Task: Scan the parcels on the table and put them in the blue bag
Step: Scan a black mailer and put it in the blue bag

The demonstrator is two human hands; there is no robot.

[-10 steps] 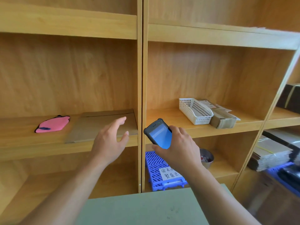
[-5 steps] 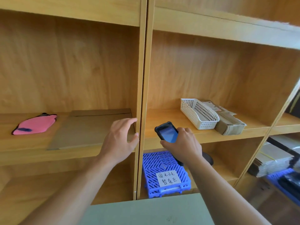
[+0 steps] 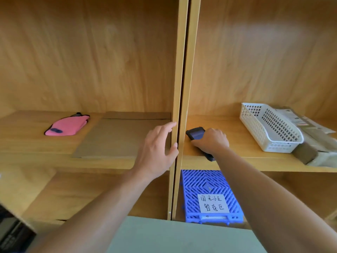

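The right hand (image 3: 211,142) is clamped on a black handheld scanner with a dark screen (image 3: 196,134), which lies on the wooden shelf (image 3: 237,152). The left hand (image 3: 156,152) hovers with fingers spread, empty, at the shelf's upright divider (image 3: 179,88). A white perforated plastic basket (image 3: 269,127) sits further right; a pale green tabletop (image 3: 182,236) lies below.
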